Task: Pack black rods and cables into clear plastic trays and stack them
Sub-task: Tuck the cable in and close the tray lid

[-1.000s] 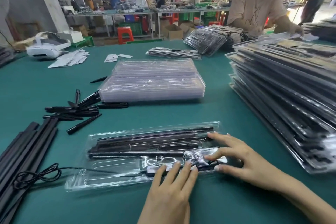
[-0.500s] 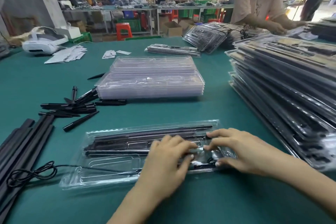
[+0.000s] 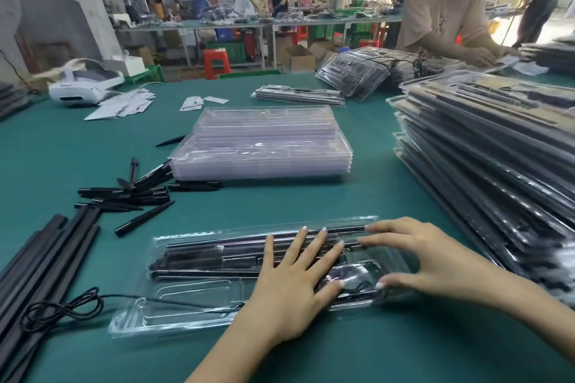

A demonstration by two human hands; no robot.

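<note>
Left hand [image 3: 289,286] flat on rod-filled clear tray [image 3: 186,317]

**A factory packing floor**

Long green-topped work tables [image 3: 311,205] carry stacks of clear trays [image 3: 264,143] and filled packs [image 3: 485,158]. Other workers [image 3: 448,6] stand at benches, among cardboard boxes [image 3: 297,57], plastic stools [image 3: 217,62] and crates [image 3: 228,51].

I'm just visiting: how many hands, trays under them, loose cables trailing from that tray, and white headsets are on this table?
Hands: 2, left hand and right hand
Clear tray under them: 1
Black cable coiled at its left: 1
White headset: 1
Total: 5
</note>
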